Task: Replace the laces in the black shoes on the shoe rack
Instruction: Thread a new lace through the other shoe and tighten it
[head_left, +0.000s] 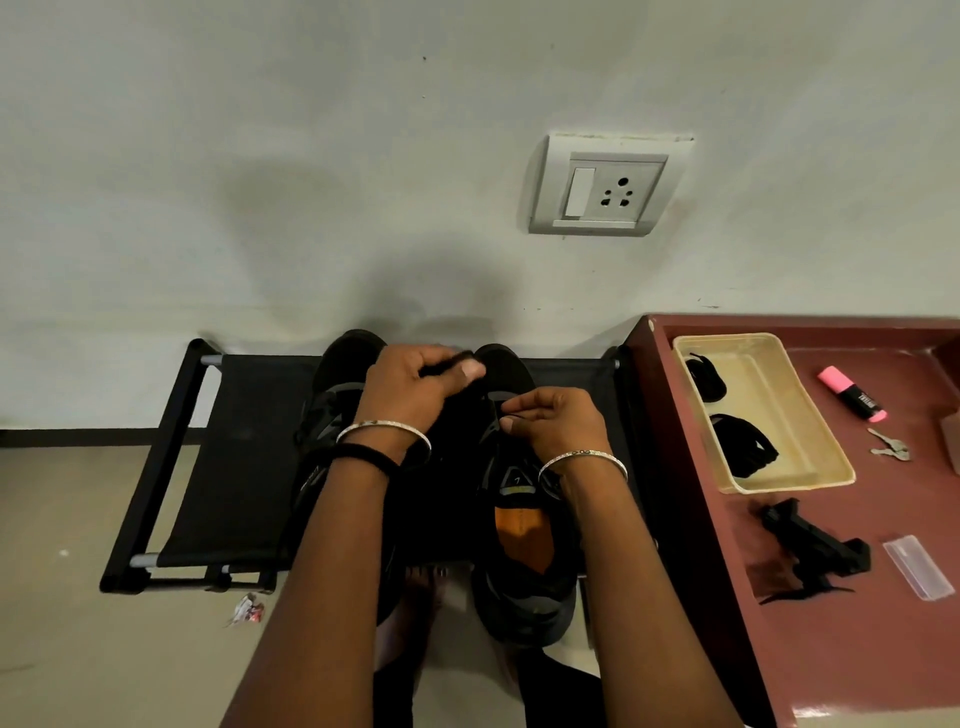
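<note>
Two black shoes stand side by side on the black shoe rack (228, 457), toes toward the wall. The left shoe (332, 405) is mostly hidden behind my left forearm. The right shoe (524, 566) shows an orange insole. My left hand (415, 387) hovers between the toes and pinches a black lace (451, 364) between thumb and fingers. My right hand (553, 421) sits over the right shoe's eyelets, pinching a thin black lace end (511, 415) there.
A maroon table (831, 649) stands to the right. It holds a beige tray (826, 467) with black laces, a pink highlighter (852, 395), keys (891, 447), a black tool (815, 545) and a clear plastic piece (917, 566). A wall socket (605, 187) hangs above. A wrapper (245, 609) lies on the floor.
</note>
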